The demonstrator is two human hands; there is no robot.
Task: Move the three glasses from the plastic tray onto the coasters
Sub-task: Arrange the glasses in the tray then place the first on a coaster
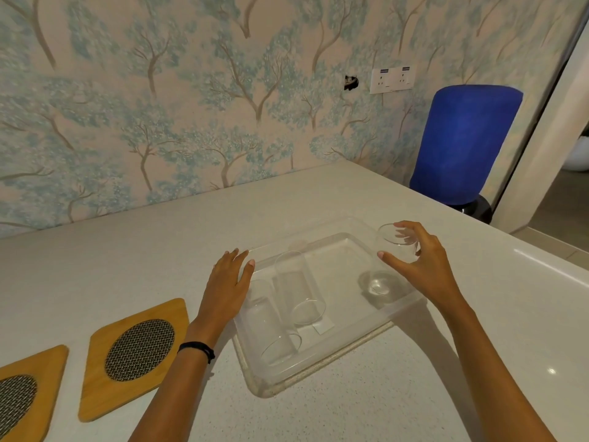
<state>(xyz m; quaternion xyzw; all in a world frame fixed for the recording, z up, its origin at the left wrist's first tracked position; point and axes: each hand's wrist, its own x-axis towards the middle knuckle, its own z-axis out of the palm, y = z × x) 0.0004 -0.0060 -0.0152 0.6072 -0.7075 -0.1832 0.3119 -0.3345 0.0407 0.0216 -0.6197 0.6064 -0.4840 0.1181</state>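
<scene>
A clear plastic tray (322, 366) lies on the white counter. Two clear glasses stand in its left half: one near the front left (271, 327), one behind it (299, 288). A third clear glass (387, 269) stands at the tray's right end, and my right hand (420, 266) wraps around its upper part, thumb on the near side, fingers over the rim. My left hand (228, 282) lies flat with fingers spread on the tray's left edge, holding nothing. Two wooden coasters with round mesh centres lie to the left: one (134, 355) nearer the tray, one (25, 393) cut by the frame's edge.
The counter (382, 409) meets a wallpapered wall at the back and ends in an edge at the right. Beyond that edge stands a blue-covered cylinder (465, 141). A wall socket plate (392, 79) sits above the counter.
</scene>
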